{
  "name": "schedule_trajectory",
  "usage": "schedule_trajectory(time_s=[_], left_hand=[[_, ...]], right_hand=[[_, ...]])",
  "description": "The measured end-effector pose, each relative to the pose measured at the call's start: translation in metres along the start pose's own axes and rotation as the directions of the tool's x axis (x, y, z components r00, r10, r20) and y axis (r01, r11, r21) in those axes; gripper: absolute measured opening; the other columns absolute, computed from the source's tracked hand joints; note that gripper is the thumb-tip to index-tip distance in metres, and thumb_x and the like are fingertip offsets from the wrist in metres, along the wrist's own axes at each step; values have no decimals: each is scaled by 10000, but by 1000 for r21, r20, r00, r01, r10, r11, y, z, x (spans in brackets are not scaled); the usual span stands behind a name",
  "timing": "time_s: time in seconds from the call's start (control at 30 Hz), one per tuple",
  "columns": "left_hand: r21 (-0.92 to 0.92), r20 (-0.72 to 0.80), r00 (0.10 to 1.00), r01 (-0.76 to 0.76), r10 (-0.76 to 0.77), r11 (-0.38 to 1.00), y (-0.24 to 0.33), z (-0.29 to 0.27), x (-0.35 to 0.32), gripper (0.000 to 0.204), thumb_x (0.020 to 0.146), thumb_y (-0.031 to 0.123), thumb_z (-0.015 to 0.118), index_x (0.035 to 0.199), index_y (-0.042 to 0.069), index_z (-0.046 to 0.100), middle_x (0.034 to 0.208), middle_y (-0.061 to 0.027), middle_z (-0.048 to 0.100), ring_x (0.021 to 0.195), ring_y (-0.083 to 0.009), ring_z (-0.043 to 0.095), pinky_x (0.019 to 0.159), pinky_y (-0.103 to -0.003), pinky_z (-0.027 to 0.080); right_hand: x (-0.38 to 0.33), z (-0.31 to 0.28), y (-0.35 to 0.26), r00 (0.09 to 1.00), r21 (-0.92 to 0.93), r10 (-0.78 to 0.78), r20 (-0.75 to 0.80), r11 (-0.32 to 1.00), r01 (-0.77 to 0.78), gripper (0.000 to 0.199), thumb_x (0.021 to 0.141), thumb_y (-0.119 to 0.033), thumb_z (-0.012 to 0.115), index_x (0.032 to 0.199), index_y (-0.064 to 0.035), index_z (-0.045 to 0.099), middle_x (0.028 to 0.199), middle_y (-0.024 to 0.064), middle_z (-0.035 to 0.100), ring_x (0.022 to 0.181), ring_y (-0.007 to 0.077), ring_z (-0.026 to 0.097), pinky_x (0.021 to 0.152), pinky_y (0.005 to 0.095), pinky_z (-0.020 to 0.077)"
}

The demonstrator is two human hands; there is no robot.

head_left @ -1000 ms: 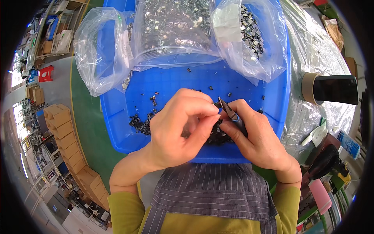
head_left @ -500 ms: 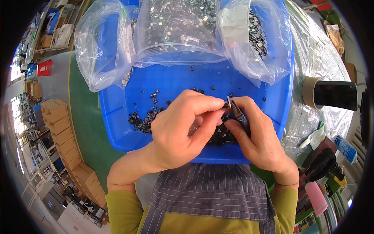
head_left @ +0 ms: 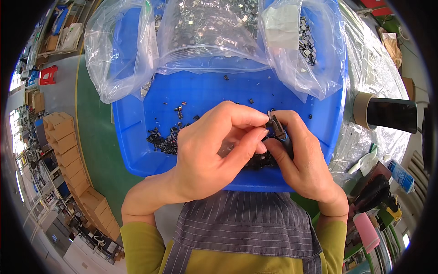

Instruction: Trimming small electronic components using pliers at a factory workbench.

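My right hand [head_left: 303,162] is wrapped round a pair of small nippers [head_left: 278,128] with dark jaws and dark handles. The thumb and fingertips of my left hand [head_left: 205,153] are closed in a pinch right at the jaws. They seem to hold a small dark part, mostly hidden by the fingers. Below both hands lies a blue plastic tray [head_left: 200,86]. A heap of small black pieces [head_left: 162,141] spreads on its floor and continues under my hands, where it is partly covered.
A clear plastic bag [head_left: 214,41] full of small dark and shiny parts lies at the tray's far side. Clear bags flank it at left [head_left: 102,68] and right [head_left: 315,77]. A tape roll [head_left: 362,109] with a black phone-like object [head_left: 392,113] stands on the right. Cardboard boxes [head_left: 68,155] line the left.
My left fingertips have shifted slightly right, closer against the nippers' jaws, which have turned a little. The small part between the fingers shows less. The whole view has shifted slightly.
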State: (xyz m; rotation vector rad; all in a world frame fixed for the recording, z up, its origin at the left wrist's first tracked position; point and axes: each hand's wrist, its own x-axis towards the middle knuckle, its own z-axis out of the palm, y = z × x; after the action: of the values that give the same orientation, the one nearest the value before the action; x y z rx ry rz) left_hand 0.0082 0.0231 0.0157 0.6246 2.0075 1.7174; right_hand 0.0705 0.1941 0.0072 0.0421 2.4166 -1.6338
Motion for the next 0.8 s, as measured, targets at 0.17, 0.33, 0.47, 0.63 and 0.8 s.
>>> schedule_trajectory(time_s=[0.17,0.33,0.47,0.63,0.8], left_hand=[[3,-13,1000,11,-11,1000,0,-1,-2,171,875,-47,547,1039,-27,500,894,-122,637,741,-148,665,556,-203,503],[-1,-9,1000,29,-29,1000,0,-1,-2,168,877,-40,549,1038,-22,502,895,-120,641,736,-141,663,550,-197,496],[-4,-2,1000,27,-27,1000,-1,0,-1,166,881,-35,546,1039,-22,499,897,-120,641,731,-142,663,547,-196,493],[-63,16,999,42,-41,997,-2,-1,0,170,893,-28,527,1057,-23,482,901,-123,637,723,-147,660,545,-198,488],[-163,10,994,106,-105,981,4,-3,2,252,912,12,497,1154,-18,433,848,-112,633,643,-132,640,508,-190,457]], right_hand=[[-1,2,-2,1000,-31,-3,0,1000,3,302,798,10,610,1065,3,469,956,163,541,887,336,531,769,391,429],[0,2,-2,1000,-26,7,-2,1000,-7,275,809,-5,609,1048,4,473,940,167,542,872,341,533,751,397,432],[-1,2,-1,1000,-29,16,3,999,-16,257,811,-16,610,1031,3,478,914,167,543,853,345,536,731,400,435],[-1,3,3,1000,-91,3,-24,996,-5,233,801,-28,623,992,-4,492,873,156,550,815,341,546,697,400,434],[-1,5,3,999,-114,-26,-33,993,22,218,791,-21,627,970,-16,501,855,149,558,797,348,555,691,403,436]])
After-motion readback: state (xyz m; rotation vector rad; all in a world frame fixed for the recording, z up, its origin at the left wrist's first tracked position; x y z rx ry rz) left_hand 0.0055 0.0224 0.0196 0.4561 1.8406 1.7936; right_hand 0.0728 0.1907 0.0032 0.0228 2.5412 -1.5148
